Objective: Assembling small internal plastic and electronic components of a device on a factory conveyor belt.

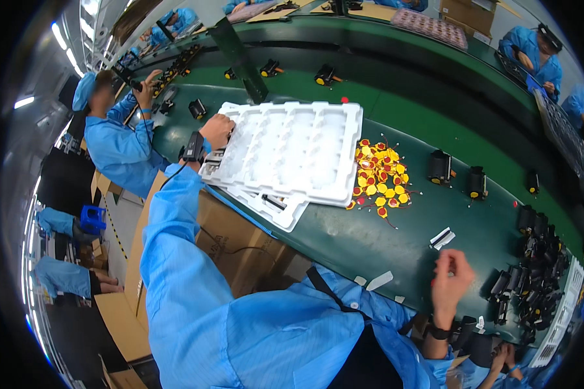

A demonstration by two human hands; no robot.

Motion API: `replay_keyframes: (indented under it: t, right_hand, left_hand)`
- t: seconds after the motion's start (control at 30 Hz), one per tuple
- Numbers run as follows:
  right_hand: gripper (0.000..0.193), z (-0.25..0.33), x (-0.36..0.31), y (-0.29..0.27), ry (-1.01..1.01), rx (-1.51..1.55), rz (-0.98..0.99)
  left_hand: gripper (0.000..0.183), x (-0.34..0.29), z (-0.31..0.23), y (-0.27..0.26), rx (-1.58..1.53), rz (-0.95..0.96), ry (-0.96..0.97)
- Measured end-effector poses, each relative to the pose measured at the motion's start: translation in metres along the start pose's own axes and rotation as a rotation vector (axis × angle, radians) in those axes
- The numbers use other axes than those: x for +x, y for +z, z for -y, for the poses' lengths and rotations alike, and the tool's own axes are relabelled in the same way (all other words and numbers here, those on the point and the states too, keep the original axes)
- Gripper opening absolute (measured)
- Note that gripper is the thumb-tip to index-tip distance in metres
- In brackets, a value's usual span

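Observation:
My left hand is at the left edge of a white molded plastic tray, its fingers closed over the rim beside a small dark bit I cannot make out. The tray's compartments look unfilled where I can see them. Another white tray sticks out from beneath it, with a dark part lying in it. Over the near side of the green table, my right hand is raised with curled fingers, slightly blurred; what they hold, if anything, is hidden. Just beyond it lies a small white-and-black piece.
Yellow-and-red round parts with wires are heaped right of the tray. Black housings stand farther right, and a pile of black parts covers the right end. A co-worker stands at left. A cardboard box sits below the table edge.

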State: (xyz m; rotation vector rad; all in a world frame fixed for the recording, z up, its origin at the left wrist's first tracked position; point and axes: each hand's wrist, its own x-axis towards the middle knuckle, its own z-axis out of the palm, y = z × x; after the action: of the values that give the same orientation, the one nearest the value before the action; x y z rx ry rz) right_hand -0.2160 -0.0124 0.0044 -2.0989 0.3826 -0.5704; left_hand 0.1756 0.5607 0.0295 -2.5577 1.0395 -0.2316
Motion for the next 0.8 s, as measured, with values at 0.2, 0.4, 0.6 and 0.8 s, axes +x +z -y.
replay_keyframes:
  t: [0.2,0.4,0.6,0.8]
  right_hand:
    - [0.043,0.115,0.021,0.114,-0.740,-0.153,0.411]
    - [0.052,0.118,0.000,0.206,-1.050,-0.345,0.612]
    - [0.040,0.138,0.009,0.198,-0.928,-0.105,0.573]
    - [0.043,0.142,0.039,0.058,-0.679,0.164,0.479]
  left_hand:
    - [0.029,-0.011,-0.007,-0.010,-0.334,-0.176,-0.196]
    - [0.026,-0.013,-0.015,-0.024,-0.362,-0.596,-0.312]
    - [0.027,0.001,-0.121,-0.169,-0.979,-0.292,-0.266]
    - [0.036,0.020,-0.265,-0.217,-1.353,0.117,0.346]
